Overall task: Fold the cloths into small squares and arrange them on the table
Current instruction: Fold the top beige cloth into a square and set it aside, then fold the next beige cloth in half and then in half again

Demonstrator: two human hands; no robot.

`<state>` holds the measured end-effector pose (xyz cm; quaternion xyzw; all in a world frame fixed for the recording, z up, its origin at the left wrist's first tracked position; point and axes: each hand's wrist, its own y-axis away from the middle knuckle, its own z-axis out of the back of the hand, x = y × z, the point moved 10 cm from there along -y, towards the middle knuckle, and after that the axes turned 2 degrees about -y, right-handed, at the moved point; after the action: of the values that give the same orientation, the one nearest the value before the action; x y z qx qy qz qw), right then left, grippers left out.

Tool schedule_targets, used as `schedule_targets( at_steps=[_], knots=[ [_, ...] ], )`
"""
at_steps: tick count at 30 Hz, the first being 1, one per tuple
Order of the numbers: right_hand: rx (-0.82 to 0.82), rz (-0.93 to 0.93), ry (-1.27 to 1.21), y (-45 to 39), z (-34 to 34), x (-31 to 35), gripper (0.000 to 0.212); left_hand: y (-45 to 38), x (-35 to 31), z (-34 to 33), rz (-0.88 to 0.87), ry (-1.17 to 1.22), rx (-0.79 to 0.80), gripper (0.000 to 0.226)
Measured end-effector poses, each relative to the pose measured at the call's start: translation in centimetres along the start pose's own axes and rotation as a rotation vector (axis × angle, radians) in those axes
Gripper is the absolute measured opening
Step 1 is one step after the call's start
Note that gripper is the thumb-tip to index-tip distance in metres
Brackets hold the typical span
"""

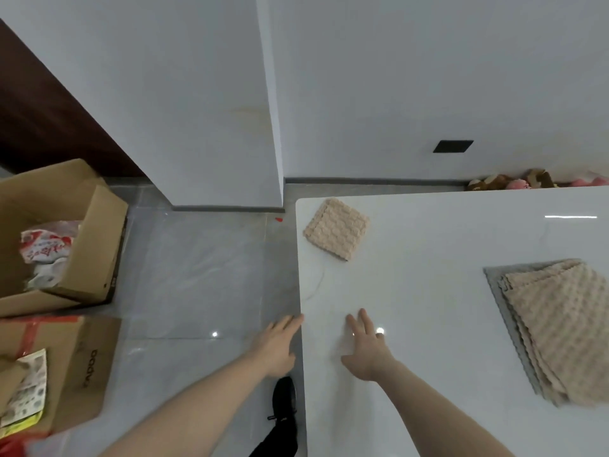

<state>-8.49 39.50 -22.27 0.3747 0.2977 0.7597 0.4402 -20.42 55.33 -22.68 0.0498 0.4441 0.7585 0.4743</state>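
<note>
Both hands are open and empty, the left hand (276, 349) at the white table's (428, 324) edge and the right hand (367, 352) over it, between a folded beige cloth (336, 228) (far corner) and the unfolded stack (560, 328), while an open cardboard box (95, 245) on the floor holds crumpled bags (46, 250).

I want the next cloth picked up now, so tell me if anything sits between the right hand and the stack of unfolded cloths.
Nothing visible does. The right hand is open over bare white table, and the stack of unfolded cloths lies to its right with only clear tabletop between. The folded cloth sits at the far left corner, out of that path.
</note>
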Motion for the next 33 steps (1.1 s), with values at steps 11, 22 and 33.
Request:
schedule_targets(
  at_steps=[11, 22, 33],
  knots=[
    [-0.092, 0.111, -0.252, 9.0, -3.1, 0.8, 0.077, 8.7, -2.6, -0.9, -0.046, 0.257, -0.231, 0.066],
    [-0.236, 0.351, -0.397, 16.8, 2.6, -4.6, 0.069, 15.1, -11.5, -1.4, 0.023, 0.297, -0.441, 0.059],
    [-0.264, 0.442, -0.451, 25.0, 5.9, -12.2, 0.059, 22.8, -23.1, -4.5, -0.008, 0.350, -0.590, 0.057]
  ],
)
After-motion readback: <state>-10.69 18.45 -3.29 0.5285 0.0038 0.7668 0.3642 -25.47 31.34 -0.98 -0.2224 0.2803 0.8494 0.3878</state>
